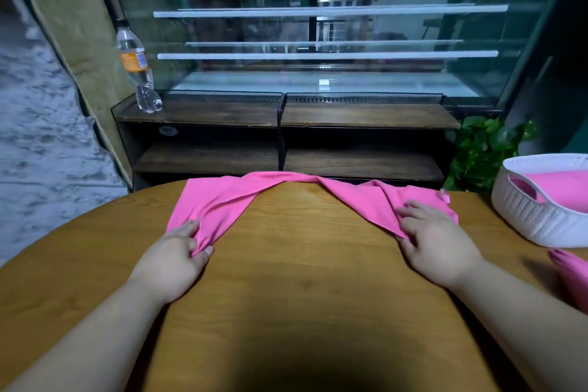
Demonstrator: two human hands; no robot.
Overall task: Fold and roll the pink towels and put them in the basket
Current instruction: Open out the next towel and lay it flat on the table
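Observation:
A pink towel lies stretched across the far edge of the round wooden table, its middle hanging over the rim. My left hand pinches the towel's near left corner. My right hand pinches the near right corner, its fingers spread on the cloth. A white woven basket stands at the right edge of the table with pink cloth inside. Another pink towel lies at the far right, cut off by the frame.
Behind the table stands a low dark wooden shelf unit with a plastic water bottle on its left end. A glass display case rises behind it. A green plant grows beside the basket.

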